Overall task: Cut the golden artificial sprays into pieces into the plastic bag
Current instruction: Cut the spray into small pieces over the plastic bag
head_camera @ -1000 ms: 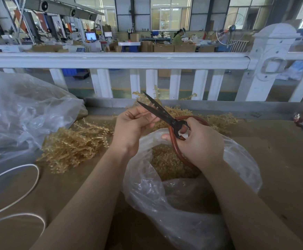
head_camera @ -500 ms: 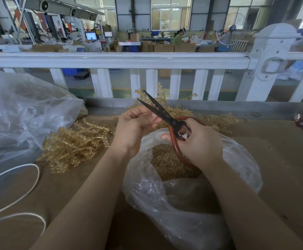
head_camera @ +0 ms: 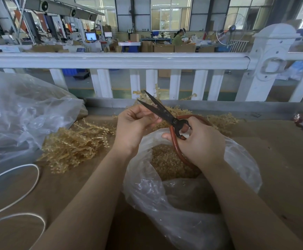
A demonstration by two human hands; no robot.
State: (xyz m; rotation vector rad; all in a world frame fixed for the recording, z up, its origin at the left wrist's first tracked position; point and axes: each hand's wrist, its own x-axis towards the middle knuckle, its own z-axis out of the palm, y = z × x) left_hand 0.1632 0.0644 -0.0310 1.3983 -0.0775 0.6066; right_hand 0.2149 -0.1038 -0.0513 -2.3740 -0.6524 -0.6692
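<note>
Bright, even daylight from tall windows (head_camera: 170,13) at far wall. Soft glare along white railing (head_camera: 121,59) and on clear plastic bag (head_camera: 174,204). Shadows faint on tabletop (head_camera: 282,159). Wide-angle bowing at edges; background slightly soft, foreground sharp.

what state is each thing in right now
scissors: blades open, gripped by right hand
left hand: fingers curled, holding a spray up at the blades
bag: mouth open, cut pieces inside
uncut sprays: heaped loose on table
</note>
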